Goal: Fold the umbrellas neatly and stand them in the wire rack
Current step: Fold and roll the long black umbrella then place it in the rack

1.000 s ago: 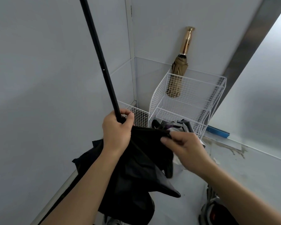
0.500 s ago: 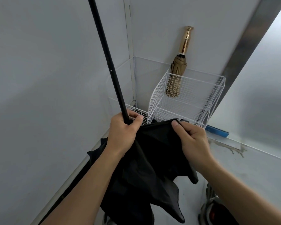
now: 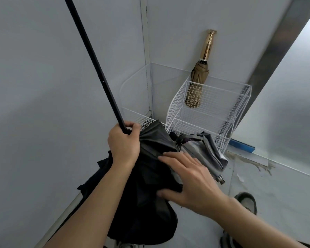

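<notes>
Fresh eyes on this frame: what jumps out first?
The half-collapsed black umbrella fills the centre: the left hand grips its long shaft, which runs to the top left, and the right hand lies flat on the fabric. In the corner behind, a tan umbrella with a gold handle stands in the white wire rack. A grey umbrella lies loose in front of the rack.

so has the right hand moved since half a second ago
Yes: the right hand has dropped away from the wire rack, lower down the black umbrella.

Black umbrella (image 3: 147, 190) crumpled — tan umbrella (image 3: 197, 77) racked.
</notes>
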Tool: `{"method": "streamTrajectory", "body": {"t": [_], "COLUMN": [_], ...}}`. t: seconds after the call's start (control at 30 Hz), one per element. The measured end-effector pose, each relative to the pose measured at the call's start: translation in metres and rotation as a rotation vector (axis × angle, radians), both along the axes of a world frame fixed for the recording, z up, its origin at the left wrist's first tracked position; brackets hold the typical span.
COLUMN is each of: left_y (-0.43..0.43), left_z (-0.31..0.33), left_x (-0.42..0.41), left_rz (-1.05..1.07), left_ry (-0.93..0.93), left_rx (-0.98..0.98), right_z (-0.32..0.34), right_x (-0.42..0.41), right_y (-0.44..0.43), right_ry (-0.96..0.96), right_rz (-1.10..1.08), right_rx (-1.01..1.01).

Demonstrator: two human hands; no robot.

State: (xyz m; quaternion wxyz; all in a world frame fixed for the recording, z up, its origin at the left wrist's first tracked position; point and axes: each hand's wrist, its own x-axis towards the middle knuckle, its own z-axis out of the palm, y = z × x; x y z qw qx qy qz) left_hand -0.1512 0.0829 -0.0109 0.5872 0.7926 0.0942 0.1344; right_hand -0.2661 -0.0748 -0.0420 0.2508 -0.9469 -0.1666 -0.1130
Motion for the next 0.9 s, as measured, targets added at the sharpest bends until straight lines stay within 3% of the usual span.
{"method": "streamTrajectory", "body": {"t": [0.1, 0.23, 0.3, 0.43, 0.67, 0.8, 0.9], "left_y": [-0.001, -0.005, -0.01, -0.016, -0.022, -0.02, -0.018], "left_z": [-0.001, 0.0, 0.001, 0.003, 0.014, 0.017, 0.014], "left_x": [-0.001, -0.005, -0.008, -0.013, -0.029, -0.031, -0.029], "left_rz": [-0.034, -0.101, -0.137, -0.191, -0.477, -0.632, -0.615], "left_ry": [0.006, 0.04, 0.047, 0.044, 0.019, 0.006, 0.001], "left_rx": [0.0, -0.049, -0.055, -0.06, -0.13, -0.147, -0.134], "right_z": [-0.003, 0.012, 0.018, 0.028, 0.021, 0.018, 0.016], "right_x": [0.009, 0.027, 0.028, 0.023, 0.032, 0.037, 0.041], "right_y": [0.001, -0.022, -0.027, -0.022, -0.025, -0.03, -0.043], "right_ry": [-0.109, 0.227, 0.347, 0.392, 0.241, 0.124, 0.021], "right_rz": [-0.136, -0.434, -0.432, -0.314, -0.44, -0.485, -0.606], "right_rx": [0.281, 0.818, 0.937, 0.958, 1.019, 0.877, 0.666]}}
